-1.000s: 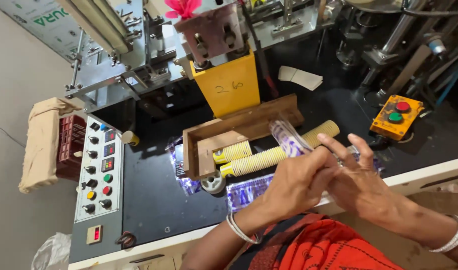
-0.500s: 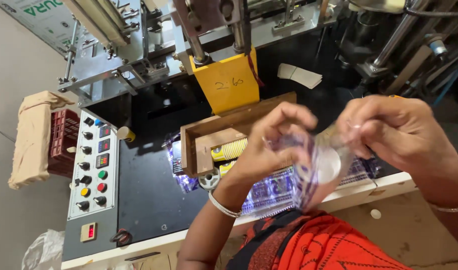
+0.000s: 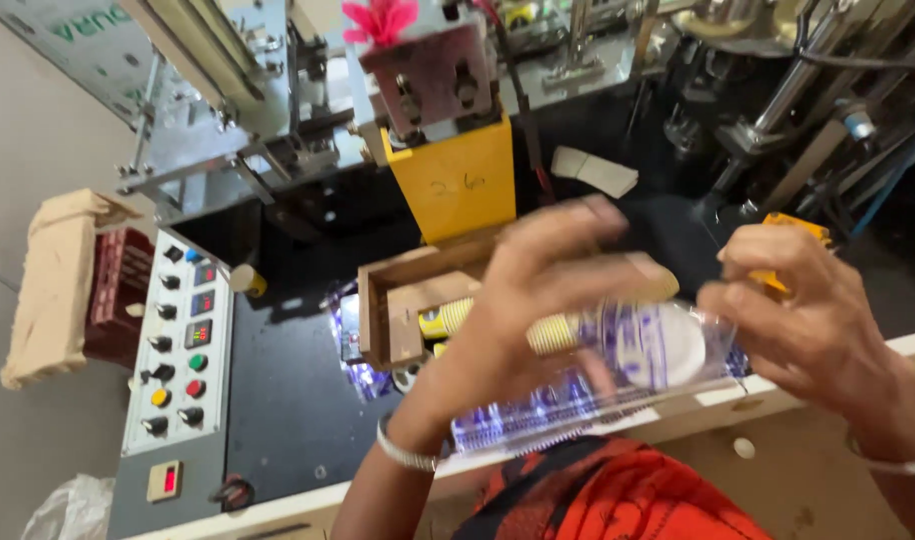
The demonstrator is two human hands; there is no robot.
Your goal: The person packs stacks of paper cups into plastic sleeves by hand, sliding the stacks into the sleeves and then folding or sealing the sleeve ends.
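**Both hands on a sleeve of paper cups**

While the left hand (image 3: 548, 300) grips a clear plastic sleeve of stacked white paper cups (image 3: 638, 345), the right hand (image 3: 803, 300) pinches its open end, probably for steadiness. Behind, left, lies a wooden tray (image 3: 398, 300), farther a yellow metal block (image 3: 458, 185).

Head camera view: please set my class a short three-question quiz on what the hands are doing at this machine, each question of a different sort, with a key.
1. True or false: both hands grip the clear plastic sleeve of white paper cups.
2. Multiple choice: the open wooden tray lies just below which part? A) the yellow metal block B) the grey control panel with coloured buttons C) the pink flower
3. Fill in: each wrist wears a silver ____.

Key
1. True: left hand and right hand both hold it.
2. A
3. bangle
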